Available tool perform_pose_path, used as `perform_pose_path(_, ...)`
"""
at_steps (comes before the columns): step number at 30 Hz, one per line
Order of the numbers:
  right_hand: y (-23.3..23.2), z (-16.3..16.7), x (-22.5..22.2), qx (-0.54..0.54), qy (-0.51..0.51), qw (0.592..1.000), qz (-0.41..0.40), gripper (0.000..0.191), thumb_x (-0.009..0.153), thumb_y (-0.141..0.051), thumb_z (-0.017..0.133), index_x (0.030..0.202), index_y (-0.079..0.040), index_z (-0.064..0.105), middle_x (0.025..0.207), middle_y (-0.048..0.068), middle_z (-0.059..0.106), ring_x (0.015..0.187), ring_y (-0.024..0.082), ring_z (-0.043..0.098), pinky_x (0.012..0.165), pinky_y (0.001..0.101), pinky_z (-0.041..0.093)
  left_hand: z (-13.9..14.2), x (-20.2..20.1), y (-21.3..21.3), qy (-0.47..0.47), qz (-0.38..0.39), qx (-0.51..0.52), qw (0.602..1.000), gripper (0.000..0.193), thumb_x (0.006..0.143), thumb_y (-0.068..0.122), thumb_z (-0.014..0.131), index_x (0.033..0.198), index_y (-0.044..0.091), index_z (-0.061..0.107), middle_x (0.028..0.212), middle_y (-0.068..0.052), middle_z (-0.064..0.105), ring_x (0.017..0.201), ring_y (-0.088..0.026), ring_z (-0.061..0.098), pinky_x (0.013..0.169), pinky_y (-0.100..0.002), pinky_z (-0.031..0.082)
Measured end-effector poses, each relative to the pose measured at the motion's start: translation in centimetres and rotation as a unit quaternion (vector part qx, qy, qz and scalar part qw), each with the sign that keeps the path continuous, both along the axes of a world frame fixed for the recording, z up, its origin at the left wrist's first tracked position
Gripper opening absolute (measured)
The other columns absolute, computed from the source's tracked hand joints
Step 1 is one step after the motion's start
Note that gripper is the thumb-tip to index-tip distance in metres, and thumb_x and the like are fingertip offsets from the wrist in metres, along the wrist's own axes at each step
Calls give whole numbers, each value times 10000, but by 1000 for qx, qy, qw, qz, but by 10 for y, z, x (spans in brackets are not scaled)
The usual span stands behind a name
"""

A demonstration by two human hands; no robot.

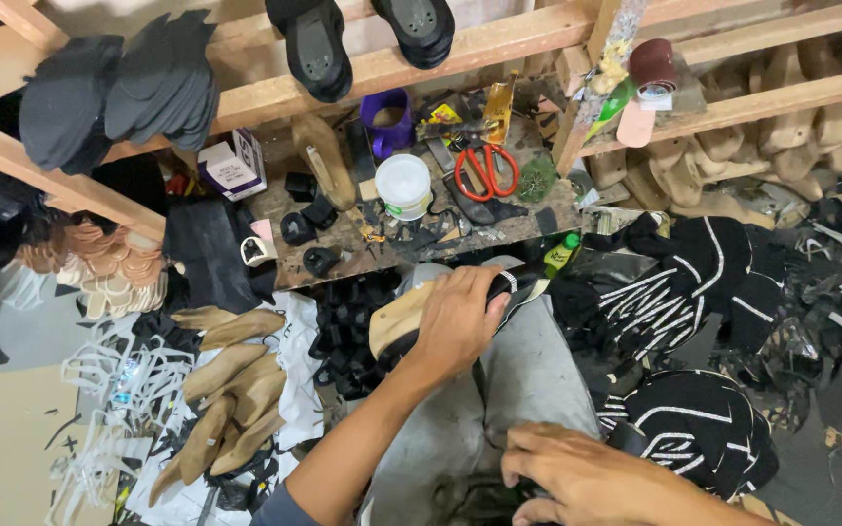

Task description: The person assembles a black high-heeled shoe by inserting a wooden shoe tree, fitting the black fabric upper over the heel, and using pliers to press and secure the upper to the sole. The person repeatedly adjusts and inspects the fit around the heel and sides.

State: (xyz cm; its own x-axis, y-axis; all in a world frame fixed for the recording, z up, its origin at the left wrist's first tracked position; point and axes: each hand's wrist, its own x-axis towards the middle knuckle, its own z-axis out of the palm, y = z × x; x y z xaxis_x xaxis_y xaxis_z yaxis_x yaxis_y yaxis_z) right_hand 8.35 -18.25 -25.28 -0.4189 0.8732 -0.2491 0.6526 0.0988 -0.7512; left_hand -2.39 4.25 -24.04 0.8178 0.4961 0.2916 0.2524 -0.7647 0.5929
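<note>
Clamped: left hand (pixel 460 321) pins the shoe on its wooden last (pixel 406 321) against the lap. Right hand (pixel 587 477) curls around something dark, can't tell what. Looks mid-lasting; scissors (pixel 485 170) sit on the bench's back edge.

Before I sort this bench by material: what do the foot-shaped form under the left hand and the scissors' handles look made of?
The foot-shaped form under the left hand looks like bare, matte wood: pale tan, like the forms piled at the left. The scissors' handles look like smooth red plastic, though coated metal can't be ruled out.
</note>
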Motion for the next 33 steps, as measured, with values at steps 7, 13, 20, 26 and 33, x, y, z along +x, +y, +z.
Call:
perform_pose_path(7,-70,-68,3,193,-256,947,-17,377,844,-194,585,1204,-87,618,1181,204,599,1054,333,594,888,433,435,23,-60,14,65,-42,13,997,908,642,303,886,1433,88,495,1405,-212,551,1336,-416,489,1060,-533,366)
perform_pose_path(13,-114,-25,66,-75,-84,992,-49,270,834,-290,710,1098,-300,763,927,-60,749,993,156,659,903,328,458,18,-66,13,99,-89,-81,988,964,613,249,934,1459,100,495,1424,-175,588,1321,-370,542,1072,-463,428)
perform_pose_path(20,-64,21,53,69,-141,870,-467,623,746,-255,885,1309,-92,673,808,110,626,788,228,605,715,357,544,21,-16,61,213,-234,-212,924,921,641,292,902,1462,121,522,1230,-136,724,1148,-298,687,973,-371,501)
perform_pose_path(26,27,-6,-21,262,350,663,-608,188,1016,-186,585,1024,-13,511,717,54,592,521,133,566,482,295,512,20,-8,68,270,-211,-214,915,884,641,299,889,1451,161,564,1193,-122,750,1105,-272,707,957,-353,513)
perform_pose_path(33,34,-26,-18,308,336,674,-582,284,1092,-248,585,925,-23,537,673,36,591,533,130,574,506,288,488,18,-12,71,244,-218,-226,918,864,649,326,899,1426,129,577,1224,-128,743,1138,-271,696,980,-355,511)
